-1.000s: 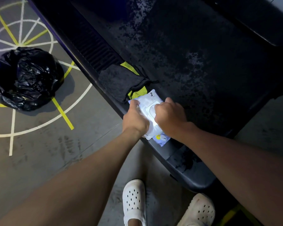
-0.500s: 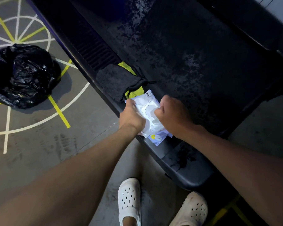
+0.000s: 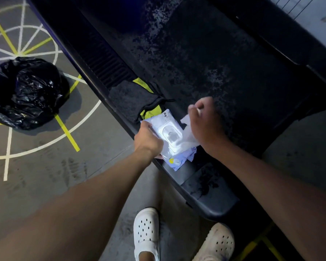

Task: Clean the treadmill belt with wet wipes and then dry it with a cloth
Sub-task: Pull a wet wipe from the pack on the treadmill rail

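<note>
A white wet-wipe pack [image 3: 168, 133] lies on the treadmill's left side rail [image 3: 186, 172], its lid open. My left hand [image 3: 148, 139] grips the pack's left edge and holds it down. My right hand [image 3: 205, 125] pinches a white wet wipe [image 3: 188, 130] that stretches up out of the pack's opening. Just beyond the pack, a dark grey cloth with yellow trim [image 3: 134, 99] rests on the same rail. The black treadmill belt [image 3: 205, 59] runs to the right and shows pale dusty patches.
A full black rubbish bag [image 3: 26, 93] sits on the grey floor at the left, over white and yellow floor lines. My two white clogs [image 3: 146, 230] stand on the floor beside the treadmill's rear end cap [image 3: 211, 196].
My right hand has risen from the pack's lid and drawn a wipe out and up to the right. The left hand stays on the pack.
</note>
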{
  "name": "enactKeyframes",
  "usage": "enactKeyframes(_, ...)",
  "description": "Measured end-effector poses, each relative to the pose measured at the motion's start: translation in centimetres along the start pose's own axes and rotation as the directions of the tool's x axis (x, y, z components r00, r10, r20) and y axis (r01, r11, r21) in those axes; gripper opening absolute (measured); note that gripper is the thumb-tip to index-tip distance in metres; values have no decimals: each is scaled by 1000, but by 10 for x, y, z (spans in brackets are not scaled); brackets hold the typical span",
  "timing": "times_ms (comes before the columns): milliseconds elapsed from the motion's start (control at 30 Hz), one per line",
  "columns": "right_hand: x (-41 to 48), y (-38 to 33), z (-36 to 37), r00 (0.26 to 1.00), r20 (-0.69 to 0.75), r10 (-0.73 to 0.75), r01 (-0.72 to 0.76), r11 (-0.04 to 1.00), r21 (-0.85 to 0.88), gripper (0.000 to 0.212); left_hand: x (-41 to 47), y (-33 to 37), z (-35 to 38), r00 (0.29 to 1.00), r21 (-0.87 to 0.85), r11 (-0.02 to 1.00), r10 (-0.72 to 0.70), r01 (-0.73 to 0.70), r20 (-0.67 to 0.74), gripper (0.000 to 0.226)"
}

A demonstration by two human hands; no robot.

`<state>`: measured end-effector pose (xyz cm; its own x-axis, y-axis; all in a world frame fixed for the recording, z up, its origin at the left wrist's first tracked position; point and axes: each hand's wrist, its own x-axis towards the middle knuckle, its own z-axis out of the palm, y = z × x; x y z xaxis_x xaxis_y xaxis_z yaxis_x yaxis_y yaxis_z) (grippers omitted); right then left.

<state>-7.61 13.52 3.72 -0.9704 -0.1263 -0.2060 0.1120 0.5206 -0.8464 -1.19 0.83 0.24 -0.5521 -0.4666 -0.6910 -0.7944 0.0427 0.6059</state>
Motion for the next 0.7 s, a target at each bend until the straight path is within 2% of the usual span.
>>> enactKeyframes(67,-2,9,-1,991,127,51,-34,990,-138,14,-2,3,-1,1000,-10,1000,-4,4,6,36)
enactKeyframes(133,-8,19,-1,971,221,96,-28,956,-292,8,-4,5,-1,1000,-22,1000,-12,12,20,32)
enactKeyframes(200,-15,24,-2,960,254,122,-32,942,-333,21,-7,6,-2,999,-19,1000,-16,16,31,31)
enactKeyframes(300,-23,28,-1,936,332,115,18,928,-373,24,-6,6,-3,999,-19,1000,-18,19,40,29)
enactKeyframes(367,-26,30,4,890,444,100,117,893,-435,39,-6,5,-4,999,-39,999,-20,22,43,27)
enactKeyframes(433,-29,31,8,829,543,134,197,839,-508,57,-5,5,-5,998,-51,998,-34,36,55,26)
enactKeyframes(500,-32,32,11,785,597,165,291,753,-591,64,-6,5,-5,996,-61,996,-55,59,63,26)
enactKeyframes(600,-33,36,17,778,612,142,420,607,-675,72,-4,4,-7,996,-53,996,-67,70,62,25)
enactKeyframes(700,-33,36,22,787,600,143,441,549,-710,80,-5,3,-7,995,-47,996,-71,75,72,24)
